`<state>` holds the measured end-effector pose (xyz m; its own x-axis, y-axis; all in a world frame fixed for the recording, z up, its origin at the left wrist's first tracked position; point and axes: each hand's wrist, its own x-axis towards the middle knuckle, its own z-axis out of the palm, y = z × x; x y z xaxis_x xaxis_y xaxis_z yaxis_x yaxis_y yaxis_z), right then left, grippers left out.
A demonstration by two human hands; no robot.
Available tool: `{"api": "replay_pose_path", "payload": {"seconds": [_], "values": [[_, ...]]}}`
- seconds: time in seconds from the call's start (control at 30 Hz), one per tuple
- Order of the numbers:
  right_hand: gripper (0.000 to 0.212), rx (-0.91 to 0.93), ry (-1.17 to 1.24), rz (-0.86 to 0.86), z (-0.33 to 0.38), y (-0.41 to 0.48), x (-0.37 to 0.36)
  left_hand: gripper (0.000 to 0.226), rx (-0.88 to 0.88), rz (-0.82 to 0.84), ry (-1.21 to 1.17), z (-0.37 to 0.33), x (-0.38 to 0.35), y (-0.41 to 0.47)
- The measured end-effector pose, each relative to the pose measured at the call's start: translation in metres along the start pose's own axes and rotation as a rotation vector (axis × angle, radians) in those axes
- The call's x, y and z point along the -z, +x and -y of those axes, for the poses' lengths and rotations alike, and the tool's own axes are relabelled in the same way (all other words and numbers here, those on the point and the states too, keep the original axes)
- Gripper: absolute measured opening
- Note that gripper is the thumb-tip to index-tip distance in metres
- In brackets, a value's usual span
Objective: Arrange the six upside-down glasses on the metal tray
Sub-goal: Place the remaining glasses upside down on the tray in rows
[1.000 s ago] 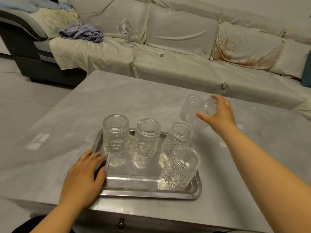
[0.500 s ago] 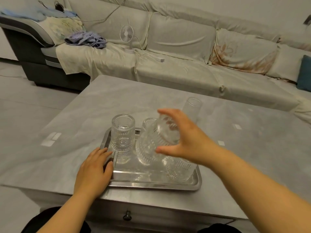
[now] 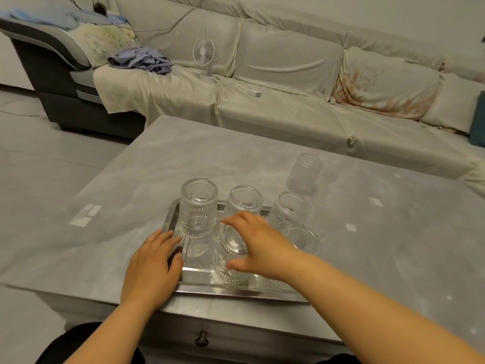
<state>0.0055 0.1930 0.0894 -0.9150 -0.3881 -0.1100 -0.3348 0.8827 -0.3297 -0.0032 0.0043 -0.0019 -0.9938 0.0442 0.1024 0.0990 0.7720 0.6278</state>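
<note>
Left hand flat, right hand cupped

No writing, label, brand or number can be read anywhere in view. The ribbed clear glasses carry only pressed patterns. The grey counter bears blank pale patches.

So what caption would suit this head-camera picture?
Right hand sets a fifth upside-down glass on the metal tray; left hand steadies it.

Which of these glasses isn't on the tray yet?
The far glass, alone on the grey table beyond the metal tray's far right corner. The other five are on the tray, one under the right hand.
</note>
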Motion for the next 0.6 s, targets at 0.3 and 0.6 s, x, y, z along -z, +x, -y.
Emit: {"api": "replay_pose_path", "payload": {"seconds": [0.3,0.6], "values": [[0.070,0.002,-0.024,-0.030,-0.001,-0.002,0.006,0.040,0.004,0.026,0.001,0.000,0.002,-0.001],[0.044,-0.185,-0.001,-0.443,-0.057,0.016,0.058,0.045,0.120,-0.008,-0.111,-0.005,0.008,0.002]]}}
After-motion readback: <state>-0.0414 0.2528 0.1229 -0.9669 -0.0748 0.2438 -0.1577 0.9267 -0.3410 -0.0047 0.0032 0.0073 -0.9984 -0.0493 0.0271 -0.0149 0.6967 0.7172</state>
